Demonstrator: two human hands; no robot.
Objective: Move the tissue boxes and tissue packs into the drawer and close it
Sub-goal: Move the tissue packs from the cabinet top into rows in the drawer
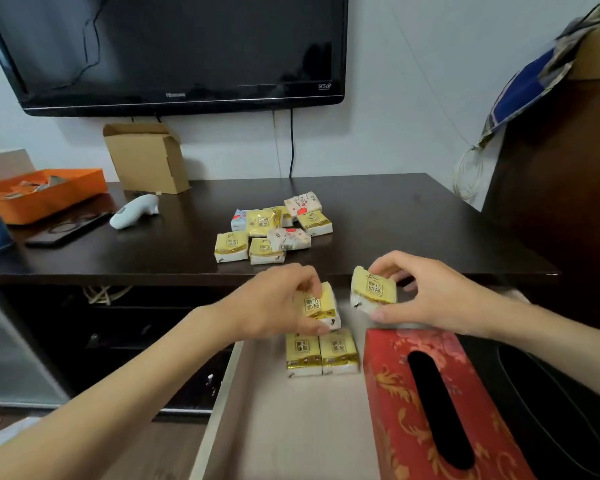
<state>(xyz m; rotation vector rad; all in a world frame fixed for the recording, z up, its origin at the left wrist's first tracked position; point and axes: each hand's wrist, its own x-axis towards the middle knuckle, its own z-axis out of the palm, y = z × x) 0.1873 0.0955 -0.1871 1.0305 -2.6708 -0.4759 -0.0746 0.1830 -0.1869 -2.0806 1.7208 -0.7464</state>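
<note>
The pale drawer (291, 427) stands pulled out below the dark cabinet top (413, 216). Inside it lie two yellow tissue packs (321, 355) side by side, a red floral tissue box (430, 403) and a black tissue box (551, 403) to the right. My left hand (274, 303) grips a yellow tissue pack (317, 306) low over the drawer's back. My right hand (437, 292) holds another yellow pack (373, 289) just above the drawer. A heap of several tissue packs (274, 226) lies on the cabinet top.
A black television (174, 50) hangs on the wall. On the cabinet's left are an open cardboard box (146, 157), an orange tray (45, 194), a white handheld device (134, 211) and a dark phone (66, 228). A tall dark cabinet (568, 202) stands at right.
</note>
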